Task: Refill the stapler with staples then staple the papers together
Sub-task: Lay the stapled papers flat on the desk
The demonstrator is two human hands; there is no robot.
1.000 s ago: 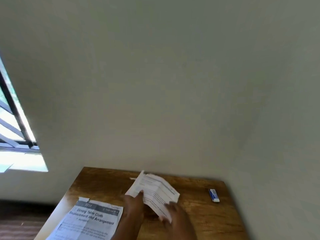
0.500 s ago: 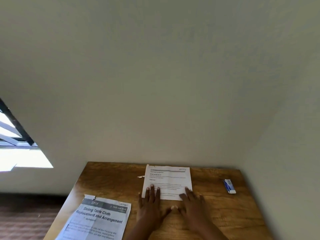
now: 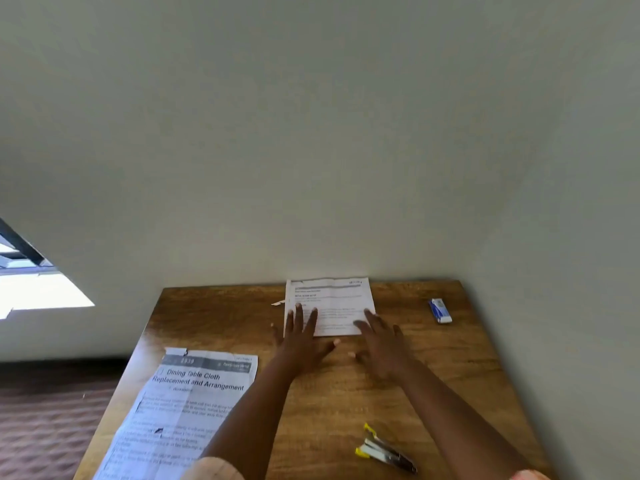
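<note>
A folded white printed paper [image 3: 332, 299] lies flat at the far edge of the wooden table [image 3: 450, 375]. My left hand [image 3: 303, 341] rests flat with spread fingers on the paper's near left corner. My right hand [image 3: 381, 344] lies flat at its near right corner, fingertips on the sheet. A yellow and metal stapler [image 3: 384, 452] lies hinged apart near the front of the table, between my forearms, untouched. A small blue and white staple box [image 3: 440, 310] sits at the far right. A larger printed sheet [image 3: 183, 407] lies at the left.
A plain wall rises right behind the table's far edge and along its right side. A small torn paper scrap [image 3: 278, 303] lies just left of the folded paper. Brown carpet [image 3: 45, 427] shows left of the table, below a bright window [image 3: 31, 289].
One second ago both hands held the folded paper lifted and tilted; since then they laid it flat and pressed it down. The camera has tilted down, bringing the stapler into view.
</note>
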